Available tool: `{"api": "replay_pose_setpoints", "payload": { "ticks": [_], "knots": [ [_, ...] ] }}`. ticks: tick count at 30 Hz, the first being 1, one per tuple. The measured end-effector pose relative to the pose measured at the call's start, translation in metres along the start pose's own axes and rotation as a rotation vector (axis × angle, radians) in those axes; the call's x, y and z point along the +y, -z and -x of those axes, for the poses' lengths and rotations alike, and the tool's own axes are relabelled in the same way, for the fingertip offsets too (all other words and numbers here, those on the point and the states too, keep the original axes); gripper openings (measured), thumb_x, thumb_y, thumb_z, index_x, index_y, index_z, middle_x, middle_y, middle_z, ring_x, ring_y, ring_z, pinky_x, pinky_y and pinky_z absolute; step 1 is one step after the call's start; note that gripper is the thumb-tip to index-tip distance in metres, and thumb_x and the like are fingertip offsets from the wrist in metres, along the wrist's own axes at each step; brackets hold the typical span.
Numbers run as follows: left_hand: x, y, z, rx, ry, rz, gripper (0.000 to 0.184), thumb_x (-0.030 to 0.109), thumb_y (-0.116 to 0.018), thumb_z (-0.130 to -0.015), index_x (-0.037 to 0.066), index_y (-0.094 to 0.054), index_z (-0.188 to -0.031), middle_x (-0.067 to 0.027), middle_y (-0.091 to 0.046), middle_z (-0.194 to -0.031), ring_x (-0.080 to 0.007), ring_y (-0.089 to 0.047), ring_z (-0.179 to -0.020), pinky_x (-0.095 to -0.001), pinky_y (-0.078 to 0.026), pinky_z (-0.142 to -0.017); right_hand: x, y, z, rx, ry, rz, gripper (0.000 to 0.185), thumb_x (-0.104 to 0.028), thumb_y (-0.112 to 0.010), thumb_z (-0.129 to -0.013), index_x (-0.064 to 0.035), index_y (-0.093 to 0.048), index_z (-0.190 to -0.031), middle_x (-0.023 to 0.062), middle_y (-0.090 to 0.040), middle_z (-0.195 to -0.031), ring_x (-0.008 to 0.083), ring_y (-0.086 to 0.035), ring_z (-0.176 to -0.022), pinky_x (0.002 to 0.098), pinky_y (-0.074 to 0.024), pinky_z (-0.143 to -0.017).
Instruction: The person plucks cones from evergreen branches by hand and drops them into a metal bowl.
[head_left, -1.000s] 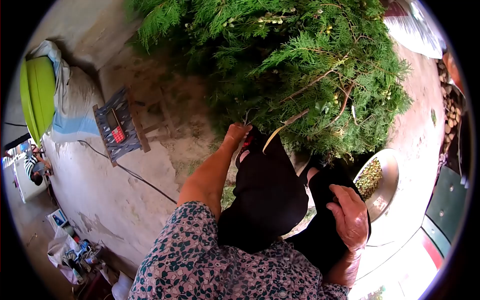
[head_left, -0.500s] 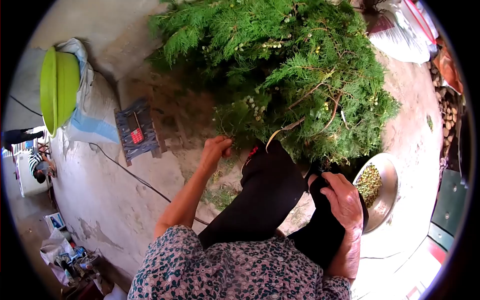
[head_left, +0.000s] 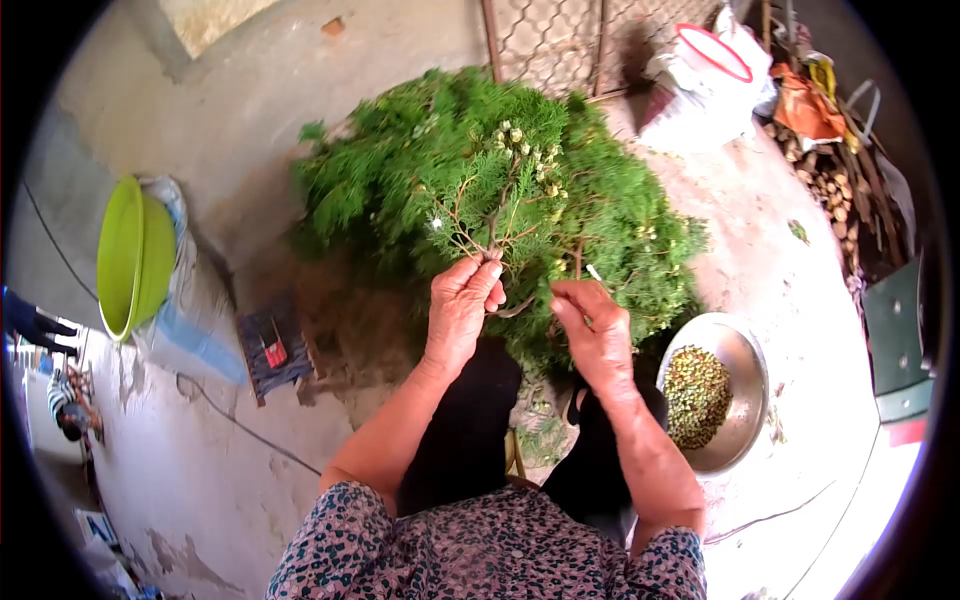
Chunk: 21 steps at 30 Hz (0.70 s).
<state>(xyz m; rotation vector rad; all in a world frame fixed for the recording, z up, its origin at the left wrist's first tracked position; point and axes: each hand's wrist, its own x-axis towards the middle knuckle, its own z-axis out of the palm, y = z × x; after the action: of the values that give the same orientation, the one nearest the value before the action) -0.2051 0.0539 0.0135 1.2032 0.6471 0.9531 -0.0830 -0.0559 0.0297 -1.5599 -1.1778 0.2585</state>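
My left hand (head_left: 463, 305) is closed around the stem of an evergreen sprig (head_left: 505, 205), which points away from me and bears small pale cones near its tip. Just to the right, my right hand (head_left: 597, 335) has its thumb and fingers drawn together; what they hold, if anything, is hidden. Both hands are above my knees, in front of a large heap of green conifer branches (head_left: 400, 170). By my right knee stands a metal bowl (head_left: 748, 400) partly filled with small green and yellowish cones or seeds (head_left: 697, 395).
On the left, a lime-green tub (head_left: 135, 260) leans by a stuffed sack (head_left: 195, 320), near a low stool (head_left: 275, 350) with a red object on it. A white sack (head_left: 700, 100) and stacked wood (head_left: 825, 190) are at the back right. Another person (head_left: 75, 405) is far left.
My left hand has risen and now grips a coned sprig. My right hand has left my knee and come in beside it. The view has shifted, showing the heap lower and whole.
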Motion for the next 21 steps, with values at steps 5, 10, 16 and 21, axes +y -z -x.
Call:
{"api": "replay_pose_setpoints", "payload": {
  "ticks": [5, 10, 16, 21],
  "knots": [
    [-0.019, -0.053, -0.007, -0.052, -0.203, 0.05, 0.009, 0.004, -0.052, -0.085, 0.0, -0.059, -0.083, 0.0022, -0.054, -0.068, -0.0055, -0.048, -0.062, -0.0216, -0.042, -0.056, -0.018, -0.007, -0.038, 0.186, 0.223, 0.114, 0.027, -0.014, -0.069, -0.071, -0.0002, -0.06, -0.093, 0.0132, -0.057, -0.082, 0.0279, -0.057, -0.073, 0.0333, -0.047, -0.064],
    [-0.033, -0.088, -0.012, -0.033, -0.333, -0.416, 0.011, 0.008, -0.057, -0.079, -0.002, -0.054, -0.082, -0.0081, -0.058, -0.063, -0.0141, -0.056, -0.06, -0.0295, -0.045, -0.056, 0.016, -0.003, -0.068, 0.237, 0.162, 0.386, 0.02, -0.011, -0.067, -0.068, -0.0005, -0.061, -0.083, 0.0137, -0.055, -0.076, 0.0318, -0.055, -0.074, 0.0375, -0.0449, -0.062],
    [-0.049, -0.074, -0.053, -0.489, 0.072, -0.41, 0.022, 0.015, -0.061, -0.079, -0.001, -0.053, -0.065, -0.0031, -0.053, -0.053, -0.011, -0.052, -0.047, -0.0246, -0.041, -0.043, 0.084, 0.012, -0.063, 0.25, -0.409, -0.558, 0.019, -0.005, -0.062, -0.079, -0.0058, -0.053, -0.062, -0.0056, -0.045, -0.055, 0.0045, -0.039, -0.054, 0.0228, -0.0346, -0.049],
    [-0.034, -0.062, -0.074, -0.176, 0.079, -0.175, 0.028, 0.027, -0.057, -0.086, 0.002, -0.062, -0.075, 0.0016, -0.05, -0.051, -0.0057, -0.043, -0.044, -0.0183, -0.033, -0.042, 0.119, 0.014, -0.056, 0.304, -0.41, -0.759, 0.02, -0.004, -0.062, -0.08, -0.0079, -0.055, -0.062, -0.0059, -0.053, -0.061, 0.0037, -0.042, -0.054, 0.0195, -0.036, -0.052]
  ]
}}
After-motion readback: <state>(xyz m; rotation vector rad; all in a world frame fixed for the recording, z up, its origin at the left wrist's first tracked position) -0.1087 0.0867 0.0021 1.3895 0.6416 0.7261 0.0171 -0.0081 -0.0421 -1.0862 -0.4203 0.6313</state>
